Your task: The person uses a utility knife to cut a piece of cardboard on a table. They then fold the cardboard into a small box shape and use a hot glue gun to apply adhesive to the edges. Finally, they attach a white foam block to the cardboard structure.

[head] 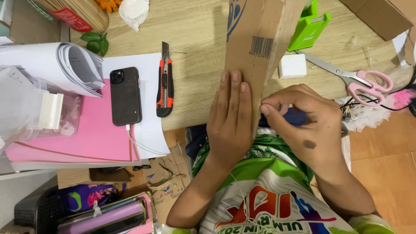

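Left hand [229, 119] flat on cardboard piece [255, 47]; right hand [303, 121] pinching its edge, perhaps; utility knife [164, 84], scissors [351, 78] nearby.

I see two bare forearms, no sleeves reaching the wrists, no gloves, no watch, no rings or bands that I can make out. Left hand [229, 119]: short, plain nails, nothing worn. Right hand [305, 125]: one dark smudge-like mark on its back, roughly oval; can't tell if it's dirt or ink. Short sleeve hem just shows at the right upper arm, white with green. Torso wears a glossy sports-style jersey [268, 195]: white base, bright green panels and swirls across the upper part, fine dark patterning in the green. Large red lettering with blue and purple graphic shapes across the front. Fabric looks thin and shiny, slightly creased.
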